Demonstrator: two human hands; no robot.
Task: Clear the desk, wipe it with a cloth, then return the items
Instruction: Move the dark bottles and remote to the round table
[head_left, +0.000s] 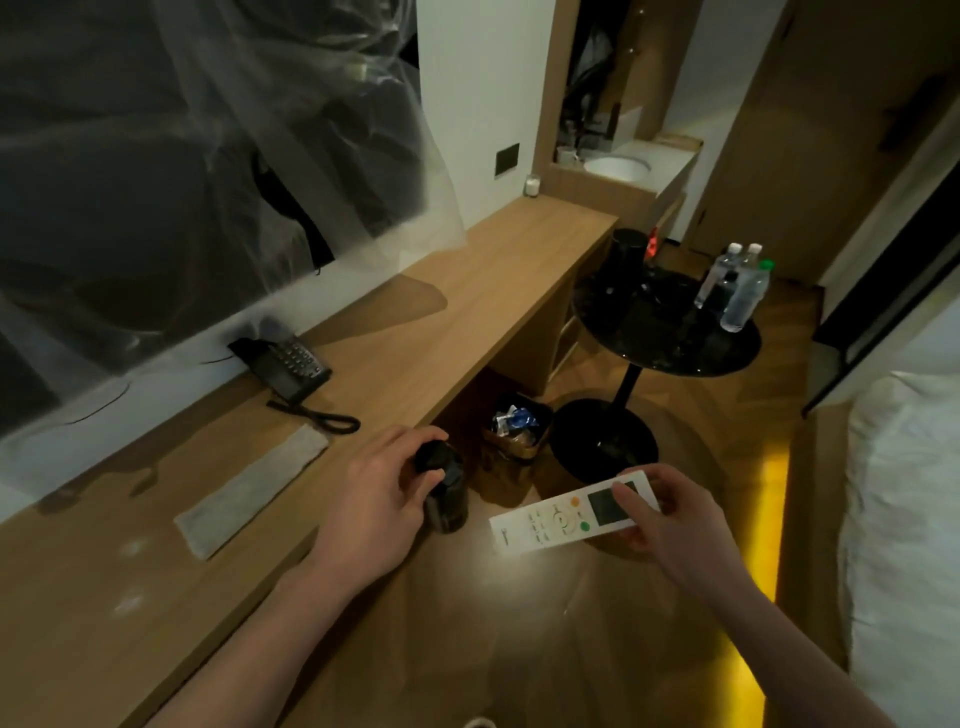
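Note:
My left hand grips a dark bottle by its black cap, just off the front edge of the long wooden desk. My right hand holds a white remote control over the floor, thumb on its small screen. A grey folded cloth lies flat on the desk left of my left hand. A black telephone with a coiled cord sits against the wall behind the cloth.
A round black side table to the right carries water bottles and a black cylinder. A waste bin with rubbish stands under the desk. A small white candle jar sits at the desk's far end. White bedding fills the right edge.

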